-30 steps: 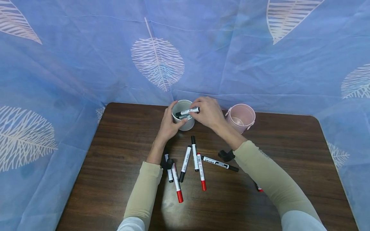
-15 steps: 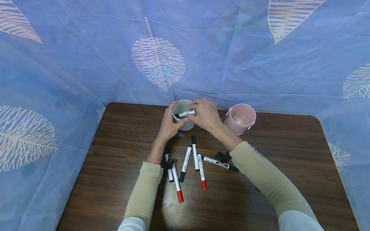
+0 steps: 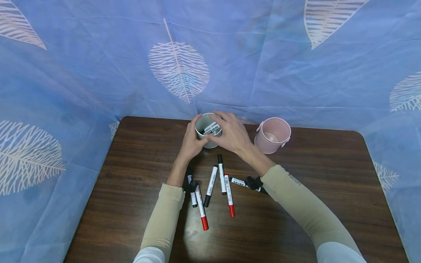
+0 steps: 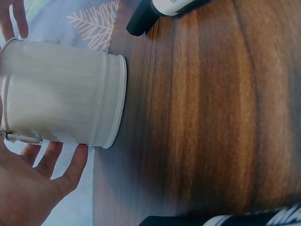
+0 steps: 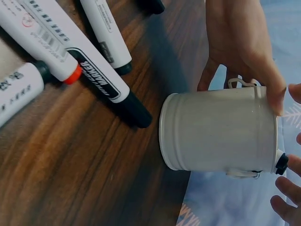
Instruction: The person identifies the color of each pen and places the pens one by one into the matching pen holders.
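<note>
At the back of the table my left hand (image 3: 192,141) holds the small white bucket (image 3: 211,144) by its side, fingers behind it and thumb at the near rim. Black-and-white markers (image 3: 211,128) lie inside the bucket, the upper one slanting against the right rim. My right hand (image 3: 234,134) hovers at that rim with its fingers spread and nothing pinched between them. A dark marker end (image 5: 281,164) pokes just past the rim in the right wrist view, close to the right fingertips (image 5: 282,207). The bucket's lower inside is hidden.
A pink bucket (image 3: 267,145) stands right of the white one. Several markers lie in front, among them red-capped ones (image 3: 202,212) and black-capped ones (image 3: 211,186). One marker (image 3: 238,182) is partly covered by the right wrist's camera. A blue leaf-patterned cloth (image 3: 230,73) hangs behind the table.
The right hand has lowered a black marker into the white bucket and let it go, its fingers now spread. The left hand has stayed on the bucket.
</note>
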`<state>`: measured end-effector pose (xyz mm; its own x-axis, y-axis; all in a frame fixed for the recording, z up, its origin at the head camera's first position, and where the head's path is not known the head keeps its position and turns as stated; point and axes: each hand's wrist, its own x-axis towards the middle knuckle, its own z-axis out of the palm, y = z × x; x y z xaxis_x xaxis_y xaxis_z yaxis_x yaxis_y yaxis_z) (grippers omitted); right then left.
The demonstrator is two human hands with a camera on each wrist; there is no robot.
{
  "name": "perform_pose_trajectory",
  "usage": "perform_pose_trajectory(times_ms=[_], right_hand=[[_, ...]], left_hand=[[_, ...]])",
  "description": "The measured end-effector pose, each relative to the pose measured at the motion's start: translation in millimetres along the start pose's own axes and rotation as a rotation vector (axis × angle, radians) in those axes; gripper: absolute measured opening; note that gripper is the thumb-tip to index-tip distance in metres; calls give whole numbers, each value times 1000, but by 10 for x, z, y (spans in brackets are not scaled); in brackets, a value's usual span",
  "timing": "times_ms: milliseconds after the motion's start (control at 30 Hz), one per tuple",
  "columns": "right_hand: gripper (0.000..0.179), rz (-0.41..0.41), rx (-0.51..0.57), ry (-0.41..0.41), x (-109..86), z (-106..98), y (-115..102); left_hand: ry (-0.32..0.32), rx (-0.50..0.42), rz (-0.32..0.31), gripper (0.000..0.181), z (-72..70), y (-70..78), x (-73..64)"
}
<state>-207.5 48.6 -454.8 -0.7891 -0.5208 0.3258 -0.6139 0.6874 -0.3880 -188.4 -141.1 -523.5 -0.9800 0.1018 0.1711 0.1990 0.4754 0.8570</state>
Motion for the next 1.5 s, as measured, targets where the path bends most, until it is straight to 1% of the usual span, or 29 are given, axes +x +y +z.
perform_pose_trajectory(times_ms=[100, 333, 567, 867, 1167, 1500], right_hand=[[71, -1, -3, 4, -57, -7, 5], [72, 35, -6, 26, -212, -51, 76], [74, 17, -43, 43, -319, -104, 100], [77, 4, -104, 37, -507, -92, 128], [70, 22, -89, 22, -623, -82, 147], [68, 53, -65, -13, -807, -170, 191]], left_hand=[[-3, -12, -10, 84, 2, 9, 0], [-4, -27, -17, 85, 14, 18, -7], [-2, -38, -28, 86, 7, 10, -23], [3, -53, -27, 86, 13, 5, -18], [6, -49, -33, 85, 21, -6, -16], [16, -55, -40, 85, 28, 20, -5]])
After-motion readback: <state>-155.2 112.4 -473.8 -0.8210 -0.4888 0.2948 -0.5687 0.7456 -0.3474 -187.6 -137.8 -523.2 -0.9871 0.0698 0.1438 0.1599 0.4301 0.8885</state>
